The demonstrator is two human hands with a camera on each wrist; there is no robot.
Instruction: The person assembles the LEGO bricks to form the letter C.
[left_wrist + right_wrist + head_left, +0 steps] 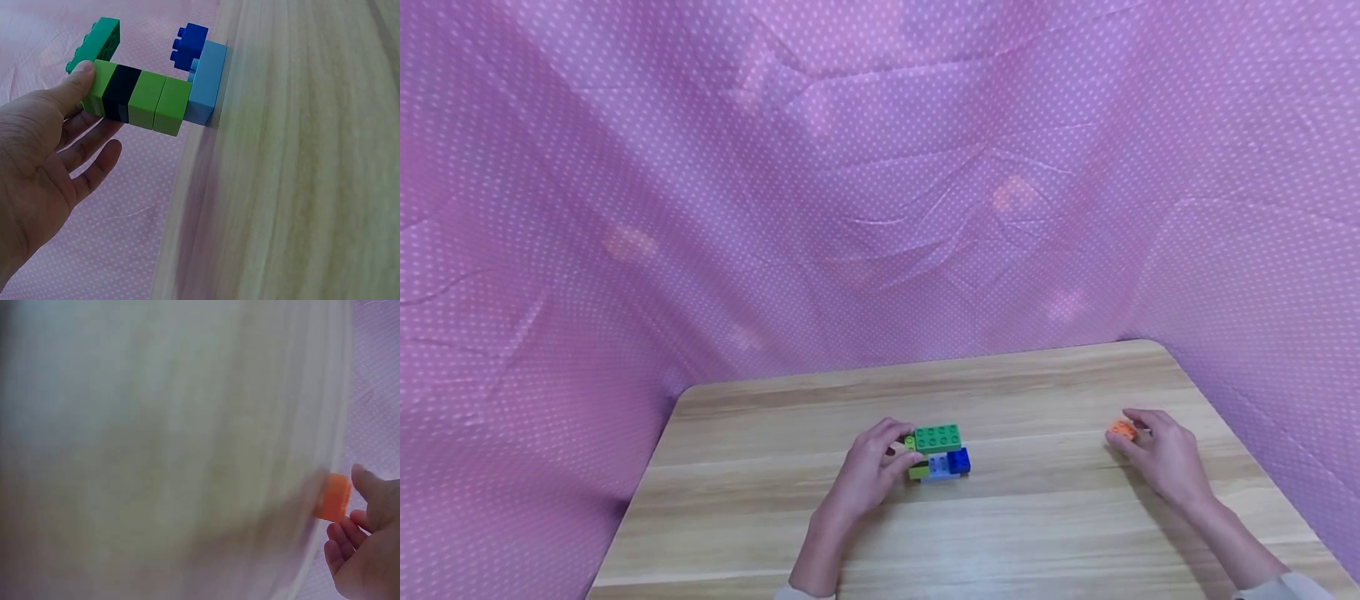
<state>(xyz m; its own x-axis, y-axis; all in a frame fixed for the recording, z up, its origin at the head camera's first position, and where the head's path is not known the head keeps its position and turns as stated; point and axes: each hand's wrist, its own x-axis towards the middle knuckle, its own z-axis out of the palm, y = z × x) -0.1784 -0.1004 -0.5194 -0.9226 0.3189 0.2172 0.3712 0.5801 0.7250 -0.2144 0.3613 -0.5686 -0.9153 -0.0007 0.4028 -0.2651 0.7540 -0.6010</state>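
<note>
My left hand [871,467] pinches the top of an upright stack of lime green bricks [147,100], with a black brick [121,94] among them. A long green brick [937,437] juts out from the top of this stack. At its foot lies a light blue brick [209,84] bearing a dark blue brick [958,461]. Far to the right, my right hand [1168,458] reaches around a small orange brick [1122,428], thumb and fingers on either side. In the right wrist view the thumb stands just off the studs of the orange brick [334,497], low on the table.
The wood-grain table [1022,533] stretches under both hands, with rounded far corners. A pink-purple dotted cloth [880,208] hangs behind the table and along its sides.
</note>
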